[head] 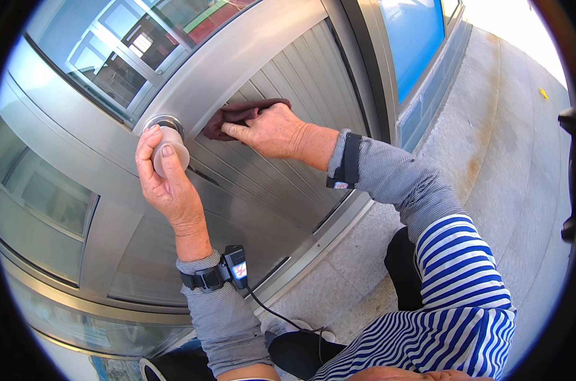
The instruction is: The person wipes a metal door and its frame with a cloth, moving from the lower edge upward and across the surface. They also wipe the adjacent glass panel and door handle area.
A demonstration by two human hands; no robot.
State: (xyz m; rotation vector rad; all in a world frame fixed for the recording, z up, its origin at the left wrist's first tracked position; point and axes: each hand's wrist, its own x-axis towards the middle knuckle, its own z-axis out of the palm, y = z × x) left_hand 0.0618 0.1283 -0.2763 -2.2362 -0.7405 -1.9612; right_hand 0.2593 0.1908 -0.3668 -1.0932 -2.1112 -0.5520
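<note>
My left hand is wrapped around a pale translucent door knob, thumb on one side and fingers on the other. A shiny metal collar joins the knob to the frame of a silver metal door. To the right, my right hand grips a dark maroon cloth and holds it against the door's ribbed lower panel. Part of the cloth is bunched under the fingers, which hide some of it.
Above the panel is a window pane full of reflections. Grey stone paving runs along the right, with a small yellow scrap on it. A black cable hangs from the device on my left wrist.
</note>
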